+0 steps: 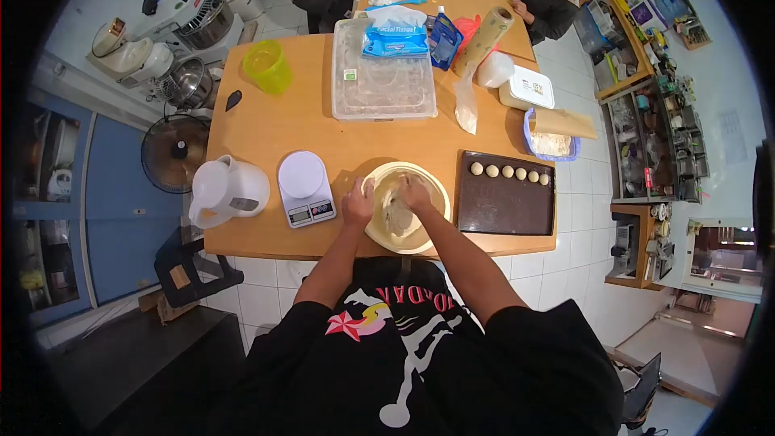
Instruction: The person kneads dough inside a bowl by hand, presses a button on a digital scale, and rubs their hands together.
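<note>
A cream-coloured bowl (437,228) stands at the front edge of the table with pale, soft dough (400,219) inside. My left hand (358,203) is closed on the bowl's left rim. Inside the bowl, my right hand (415,194) has its fingers closed in the dough; the fingertips are partly hidden. A dark baking tray (507,208) lies to the right, with several small round dough balls (507,171) in a row along its far side. Left of the bowl is a white kitchen scale (306,188) with a round platform.
A white pitcher (230,187) stands at the front left, a yellow-green cup (267,66) behind it. Farther back are a clear lidded box (383,85) with a tissue pack (395,38), a plastic wrap roll (489,35) and a blue basket (551,144) of flour. Two people are at the far table.
</note>
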### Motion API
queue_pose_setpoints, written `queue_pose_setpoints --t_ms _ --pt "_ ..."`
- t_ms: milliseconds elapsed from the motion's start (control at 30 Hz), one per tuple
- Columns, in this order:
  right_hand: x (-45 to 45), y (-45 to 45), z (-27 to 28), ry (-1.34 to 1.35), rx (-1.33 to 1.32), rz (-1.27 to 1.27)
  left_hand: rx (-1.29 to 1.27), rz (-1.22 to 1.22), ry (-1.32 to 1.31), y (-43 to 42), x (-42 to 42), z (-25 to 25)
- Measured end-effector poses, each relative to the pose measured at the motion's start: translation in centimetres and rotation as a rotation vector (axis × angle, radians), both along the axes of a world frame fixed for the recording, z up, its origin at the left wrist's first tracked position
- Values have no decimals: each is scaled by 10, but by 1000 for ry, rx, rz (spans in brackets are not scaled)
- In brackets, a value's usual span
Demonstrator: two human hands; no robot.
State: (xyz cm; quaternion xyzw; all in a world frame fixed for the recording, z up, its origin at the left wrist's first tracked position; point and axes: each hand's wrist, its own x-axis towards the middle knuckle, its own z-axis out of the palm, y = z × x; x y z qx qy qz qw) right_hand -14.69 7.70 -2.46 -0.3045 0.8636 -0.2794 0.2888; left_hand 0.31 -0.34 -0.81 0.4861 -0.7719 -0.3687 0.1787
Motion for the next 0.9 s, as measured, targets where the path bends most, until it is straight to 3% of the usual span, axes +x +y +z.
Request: queue_pose_setpoints --t_ms 67,133,233,333,433,533,667,900 --pt "-1 -4 13 45 28 237 -18 -7 19 -1 1 5" --pt "-4 -7 62 23 169 537 -30 -6 44 -1 2 6" --pt "12 17 81 213 -51 456 -20 -1 27 -1 1 2" --pt "30 55 114 343 -155 547 3 18 -4 1 0 5" --pt "39 88 142 294 -116 607 11 39 -62 0 -2 8" --pt "40 102 123 299 -3 662 10 38 -67 3 -2 4" --pt "39 80 111 287 365 786 -22 44 26 3 -2 10" --pt "54 54 69 357 303 764 -80 34 -25 2 -2 -7"
